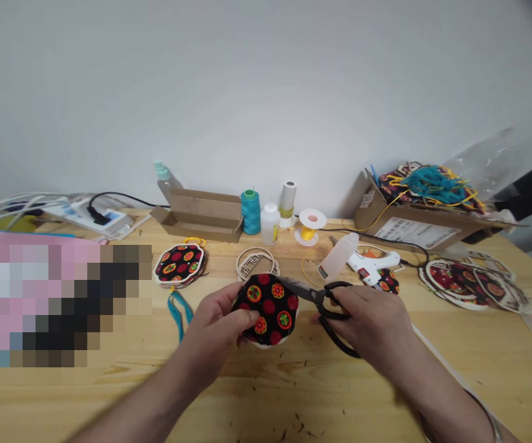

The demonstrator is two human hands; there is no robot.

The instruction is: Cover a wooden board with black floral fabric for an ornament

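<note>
My left hand [223, 317] pinches a round piece of black fabric with red and orange flower prints [272, 311], thumb on top; a pale backing edge shows beneath it. In my right hand [371, 314] is a pair of black-handled scissors [323, 301], fingers through the loops. The blades meet the upper right edge of the fabric; whether they are parted I cannot tell. Just beyond lies a cut-out wooden ring with a lattice pattern [257, 264]. Left of my hands sits a stack of fabric-covered pieces with pale rims [180, 264], with a teal cord [179, 314].
At the back stand an open cardboard box [205, 215], teal thread [250, 212], a white bottle [270, 224] and a yellow-cord spool [309, 234]. A white glue gun [376, 267] lies right, before a full carton [413, 227]. Dark scraps dot the wooden table [247, 400].
</note>
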